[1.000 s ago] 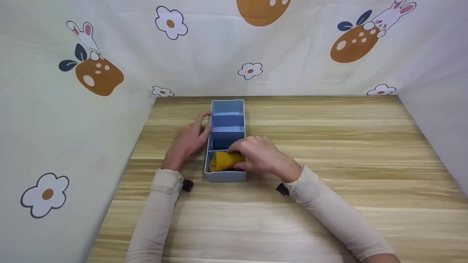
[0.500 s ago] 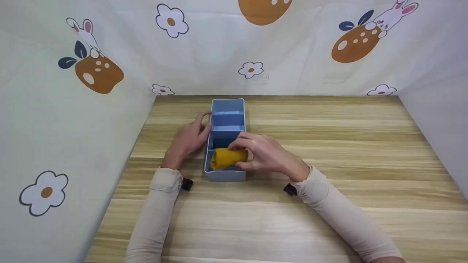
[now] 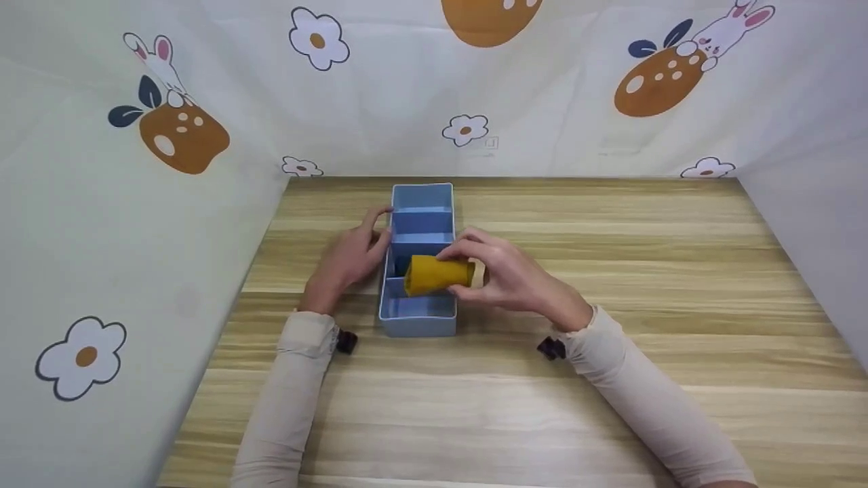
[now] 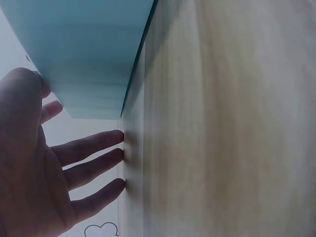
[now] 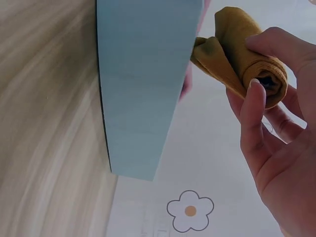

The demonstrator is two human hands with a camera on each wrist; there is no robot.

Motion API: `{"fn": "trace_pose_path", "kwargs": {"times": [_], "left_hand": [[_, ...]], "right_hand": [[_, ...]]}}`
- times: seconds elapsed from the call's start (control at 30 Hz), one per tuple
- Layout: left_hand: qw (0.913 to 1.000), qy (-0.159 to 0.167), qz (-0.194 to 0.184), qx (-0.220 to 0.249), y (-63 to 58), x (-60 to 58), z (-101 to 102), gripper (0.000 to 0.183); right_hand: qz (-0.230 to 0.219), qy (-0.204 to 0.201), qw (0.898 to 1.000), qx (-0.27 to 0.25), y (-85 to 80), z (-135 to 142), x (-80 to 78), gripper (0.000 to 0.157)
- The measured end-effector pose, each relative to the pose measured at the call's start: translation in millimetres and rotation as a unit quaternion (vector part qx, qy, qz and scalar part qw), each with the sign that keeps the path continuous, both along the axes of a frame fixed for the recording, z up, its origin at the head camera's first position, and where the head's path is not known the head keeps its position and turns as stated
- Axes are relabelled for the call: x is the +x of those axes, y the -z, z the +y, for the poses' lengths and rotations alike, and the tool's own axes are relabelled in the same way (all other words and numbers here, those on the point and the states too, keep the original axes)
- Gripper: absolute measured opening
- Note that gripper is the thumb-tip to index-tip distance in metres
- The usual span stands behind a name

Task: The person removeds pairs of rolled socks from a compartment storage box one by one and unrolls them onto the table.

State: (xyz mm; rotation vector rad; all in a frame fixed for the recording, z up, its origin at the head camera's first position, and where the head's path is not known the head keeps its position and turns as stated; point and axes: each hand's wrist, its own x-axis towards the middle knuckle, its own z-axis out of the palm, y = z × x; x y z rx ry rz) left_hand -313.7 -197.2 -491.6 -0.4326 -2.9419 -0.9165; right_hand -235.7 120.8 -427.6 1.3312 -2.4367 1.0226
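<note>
Biggest of all, there's the white backdrop sheet (image 3: 380, 102) across the back and sides, printed with orange-brown fruit, rabbits and outlined flowers. Below it spreads the pale striped wood-grain table (image 3: 644, 285), and over that reach two forearms: the left sleeve (image 3: 281, 400) in beige cloth, and the right sleeve (image 3: 654, 400) to match, angling in from the corner.

Centre stage, the long light-blue smooth-walled box (image 3: 419, 328) stands on the wood, end-on to the person, split by dividers into four compartments in a row. Look at the left hand (image 3: 349, 261): fingers spread and relaxed, grasping nothing, index finger and thumb touching the box's left side. The left wrist view has the other three fingers stretched out, tips down at the wood.

Now the right hand (image 3: 505, 278), and it has a firm pinch, thumb and fingers around the mustard-yellow rolled cloth (image 3: 441, 273)! That roll hangs above the box, across the divider between the nearest two compartments, one end poking past the right rim. From the right wrist, its spiral end faces the palm while a loose flap sticks out at the other.

Smaller now: a dark blue item (image 3: 402, 266) sits in the second-nearest compartment, partly hidden by the roll, too covered to identify.
</note>
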Motion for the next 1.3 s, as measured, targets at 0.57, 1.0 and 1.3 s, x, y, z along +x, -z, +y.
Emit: {"fn": "trace_pose_path", "kwargs": {"times": [0.57, 1.0, 1.3], "left_hand": [[0.9996, -0.007, 0.022, -0.018, 0.5, -1.8, -0.7, 0.052], [0.9997, -0.017, 0.009, -0.014, 3.2, -1.2, 1.5, 0.051], [0.9998, -0.008, 0.009, -0.016, 0.8, -0.6, 2.3, 0.050]], "right_hand": [[-0.090, 0.043, 0.994, -0.033, 1.1, 58.3, 0.0, 0.044], [-0.133, 0.062, 0.989, -0.009, 23.6, 92.5, -0.1, 0.043], [-0.189, 0.071, 0.979, 0.026, 38.3, 111.5, -1.6, 0.040]]}}
